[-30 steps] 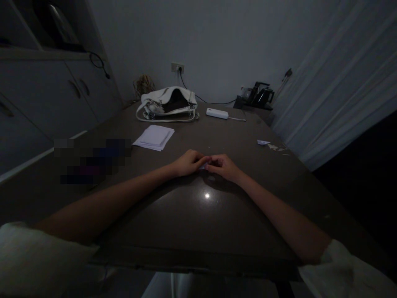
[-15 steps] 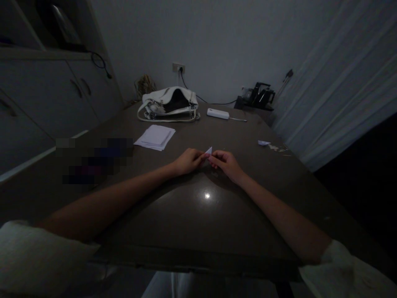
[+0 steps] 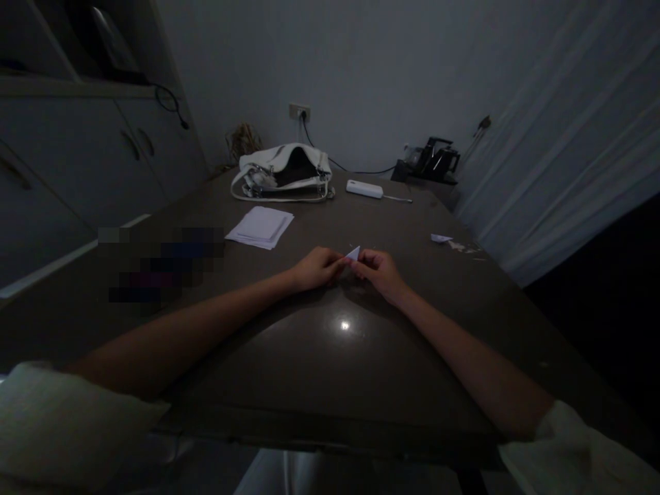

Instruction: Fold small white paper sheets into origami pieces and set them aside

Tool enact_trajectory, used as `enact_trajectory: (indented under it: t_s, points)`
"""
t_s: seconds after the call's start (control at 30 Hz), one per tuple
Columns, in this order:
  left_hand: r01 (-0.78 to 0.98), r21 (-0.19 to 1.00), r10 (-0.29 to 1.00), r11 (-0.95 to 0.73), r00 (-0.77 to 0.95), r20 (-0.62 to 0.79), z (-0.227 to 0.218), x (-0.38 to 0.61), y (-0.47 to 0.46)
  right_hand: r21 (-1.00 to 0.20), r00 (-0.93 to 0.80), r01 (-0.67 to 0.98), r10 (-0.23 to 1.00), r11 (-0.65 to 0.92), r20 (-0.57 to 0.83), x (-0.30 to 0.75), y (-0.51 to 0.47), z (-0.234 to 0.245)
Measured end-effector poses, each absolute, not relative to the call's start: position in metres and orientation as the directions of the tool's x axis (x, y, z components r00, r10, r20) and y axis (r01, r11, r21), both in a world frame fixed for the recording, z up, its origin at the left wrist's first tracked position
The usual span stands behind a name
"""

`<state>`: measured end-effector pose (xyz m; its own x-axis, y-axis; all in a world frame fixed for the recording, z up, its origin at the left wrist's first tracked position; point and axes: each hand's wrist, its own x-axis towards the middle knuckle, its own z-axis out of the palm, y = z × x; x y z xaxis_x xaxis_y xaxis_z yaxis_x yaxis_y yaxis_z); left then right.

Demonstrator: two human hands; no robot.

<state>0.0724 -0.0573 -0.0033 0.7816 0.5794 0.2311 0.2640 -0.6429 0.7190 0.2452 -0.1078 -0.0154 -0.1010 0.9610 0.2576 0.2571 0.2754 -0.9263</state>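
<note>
A small folded piece of white paper (image 3: 353, 253) with a pointed tip is held just above the middle of the dark table (image 3: 289, 364). My left hand (image 3: 318, 268) pinches its left edge between thumb and fingers. From the other side, my right hand (image 3: 380, 273) grips it, thumb toward me and fingers curled behind. Most of the paper's lower part is covered by my fingertips. To the left and farther back lies a stack of white paper sheets (image 3: 261, 225). Another small folded paper (image 3: 440, 238) rests on the table to the right.
A white handbag (image 3: 283, 168) stands open at the back, beside a white oblong device (image 3: 365, 189) with a strap. Paper scraps (image 3: 456, 245) lie near the right edge. A black kettle (image 3: 442, 161) is in the far right corner. Something blurred out (image 3: 159, 265) sits at left.
The folded paper has shifted slightly to the right between my fingers, and its tip leans more to the right. Both hands keep hold of it. The whole view has moved a little.
</note>
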Motion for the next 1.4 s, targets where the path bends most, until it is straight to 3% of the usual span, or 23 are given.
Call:
enact_trajectory:
  t_s: [0.27,0.37,0.47,0.63,1.0,1.4]
  points:
    - [0.199,0.826,0.633,-0.527,0.74,0.226,-0.0045,0.0732,-0.0561,-0.933,-0.168,0.231,0.955,0.278,0.243,0.2482,-0.1063,-0.0171]
    - [0.071,0.886,0.664,-0.459,0.69,0.288,-0.0041,0.0735,-0.0535,-0.933,-0.163,0.235,0.958,0.271,0.237,0.2483,-0.1077,-0.015]
    - [-0.048,0.932,0.619,-0.359,0.735,0.277,-0.0044,0.0728,-0.0501,-0.932,-0.176,0.25,0.959,0.262,0.222,0.2478,-0.1092,-0.012]
    - [-0.084,0.97,0.562,-0.227,0.802,0.201,-0.0022,0.0698,-0.0499,-0.949,-0.206,0.201,0.957,0.244,0.203,0.2489,-0.1072,-0.0133]
    - [-0.152,0.96,0.484,-0.235,0.838,0.251,-0.0034,0.0669,-0.0482,-0.981,-0.231,0.069,0.959,0.184,0.164,0.2518,-0.1035,-0.0184]
    - [-0.057,0.964,0.573,-0.26,0.795,0.202,-0.0047,0.0701,-0.0518,-0.965,-0.071,0.126,0.972,0.23,0.223,0.2456,-0.1043,-0.0163]
